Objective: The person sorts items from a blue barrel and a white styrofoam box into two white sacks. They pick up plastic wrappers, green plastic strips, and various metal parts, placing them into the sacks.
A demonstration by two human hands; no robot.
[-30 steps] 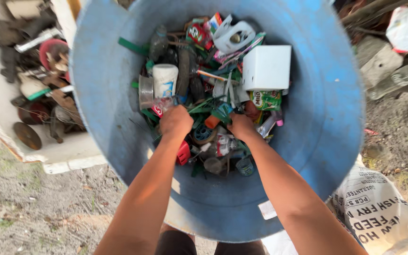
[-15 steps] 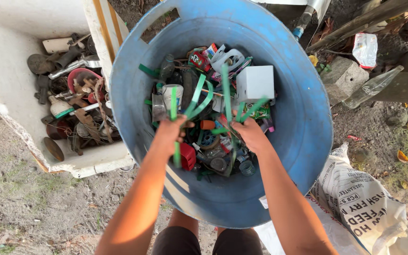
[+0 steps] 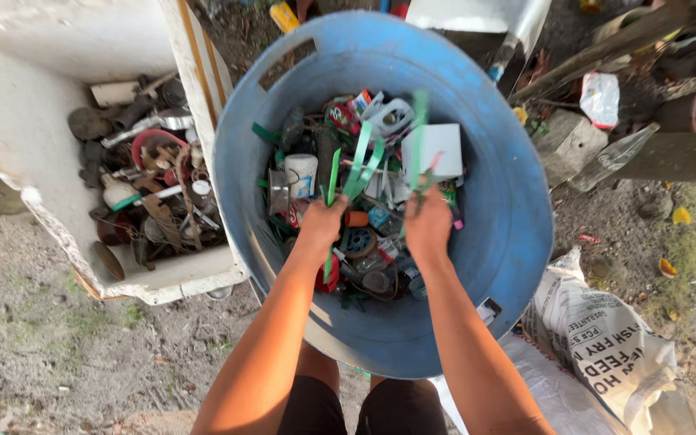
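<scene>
A big blue plastic barrel (image 3: pixel 517 217) stands in front of me, filled with mixed scrap: a white box (image 3: pixel 432 149), a white cup (image 3: pixel 301 173), cans, lids and bottle parts. My left hand (image 3: pixel 321 221) and my right hand (image 3: pixel 428 224) are both inside the barrel, each closed on green plastic straps (image 3: pixel 362 165) that rise up out of the scrap. The straps are lifted and blurred above my hands.
A white foam box (image 3: pixel 10 137) at the left holds rusty metal scrap and old tools. A printed white feed sack (image 3: pixel 606 346) lies on the ground at the lower right. Wooden planks, a clear bottle (image 3: pixel 610 159) and litter lie at the upper right.
Both hands were down in the scrap; they have grabbed the green straps and pulled them up out of the pile. The camera view has shifted so the foam box shows more.
</scene>
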